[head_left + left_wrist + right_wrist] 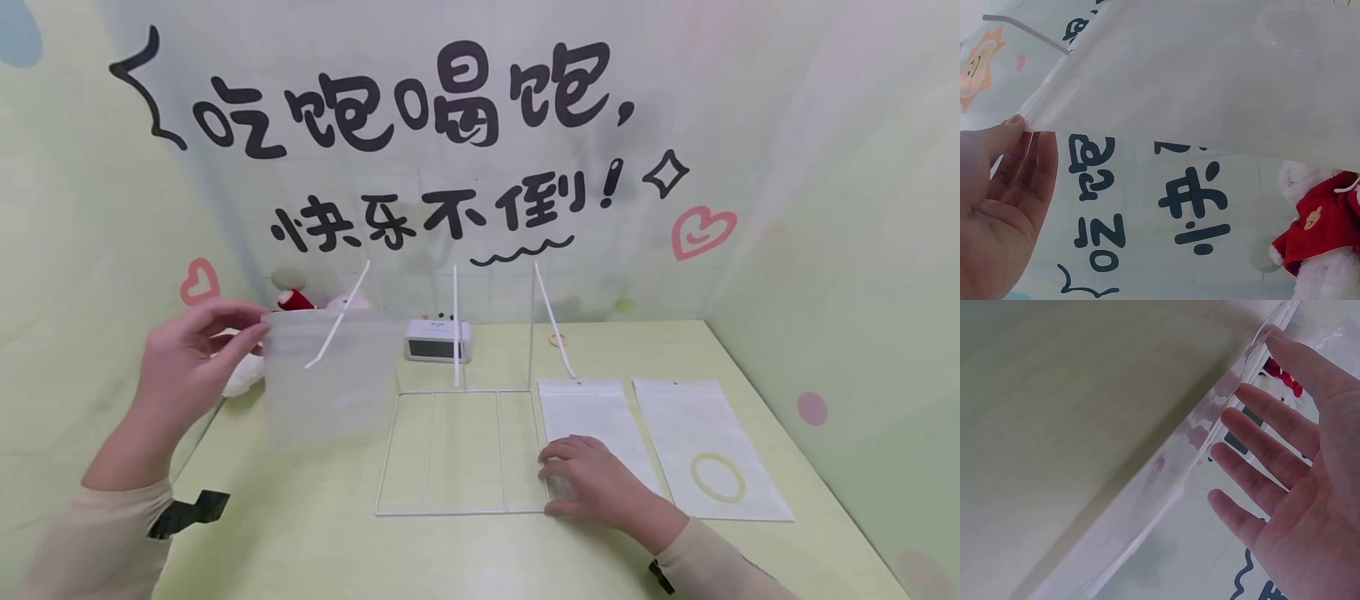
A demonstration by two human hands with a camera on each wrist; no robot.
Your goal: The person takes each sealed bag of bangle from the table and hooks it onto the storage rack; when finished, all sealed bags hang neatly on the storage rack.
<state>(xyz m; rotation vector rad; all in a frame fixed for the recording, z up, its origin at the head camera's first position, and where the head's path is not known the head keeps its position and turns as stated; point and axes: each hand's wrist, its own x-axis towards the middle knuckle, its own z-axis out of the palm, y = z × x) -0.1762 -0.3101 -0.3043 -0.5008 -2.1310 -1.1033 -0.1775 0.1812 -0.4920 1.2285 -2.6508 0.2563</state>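
My left hand (191, 354) pinches the top corner of a frosted, see-through plastic bag (330, 417), between thumb and fingers. The bag hangs flat at the left of a white wire rack (461, 514), overlapping the rack's left prong (337, 325) in the head view. In the left wrist view, the prong (1025, 31) meets the edge of the bag (1197, 81). My right hand (600, 487) is low at the rack's right side, over the left edge of a white bag (588, 417) on the table. Its spread fingers (1275, 419) touch that bag's edge.
A second white bag (697, 417) lies at the right with a yellow ring (717, 477) on it. Behind the rack stand a white digital clock (438, 342) and an orange ring (557, 340). A plush toy in red (1322, 219) sits behind the held bag.
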